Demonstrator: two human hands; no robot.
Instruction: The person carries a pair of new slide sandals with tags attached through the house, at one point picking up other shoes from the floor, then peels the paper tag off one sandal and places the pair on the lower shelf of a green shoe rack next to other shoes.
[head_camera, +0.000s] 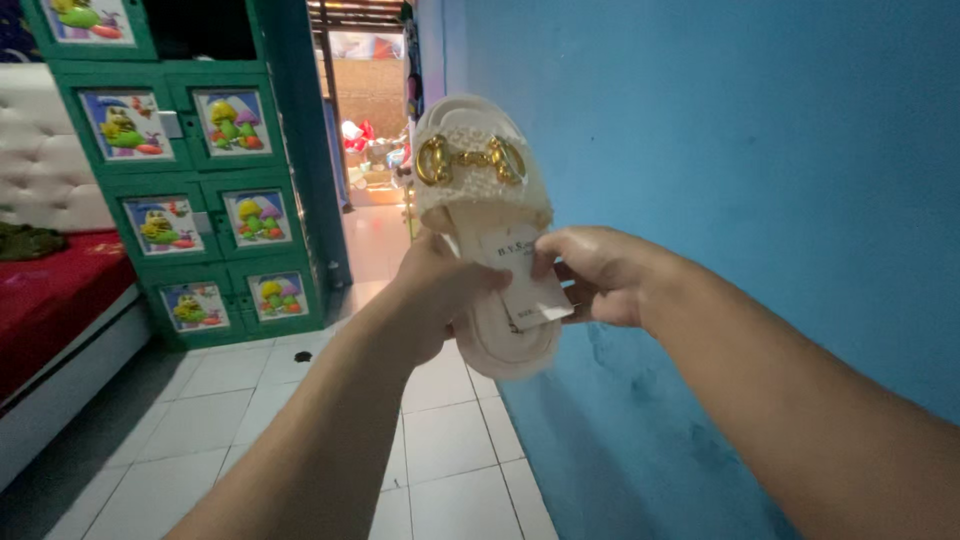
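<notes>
Hands held up a cream sandal (480, 190) before the blue wall (750, 150): your left hand (445, 290) gripped its sole, your right hand (595, 272) pinched its white tag (525, 285).

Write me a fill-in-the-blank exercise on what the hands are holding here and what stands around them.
1. Both hands hold up a cream sandal whose strap bears a ____ coloured metal buckle.
2. The right hand pinches a white paper ____ that lies on the sandal's footbed.
3. The left hand grips the sandal in front of a wall painted ____.
4. The drawer cabinet at the left is ____ with cartoon pictures on its fronts.

Missing words: gold; tag; blue; green
</notes>
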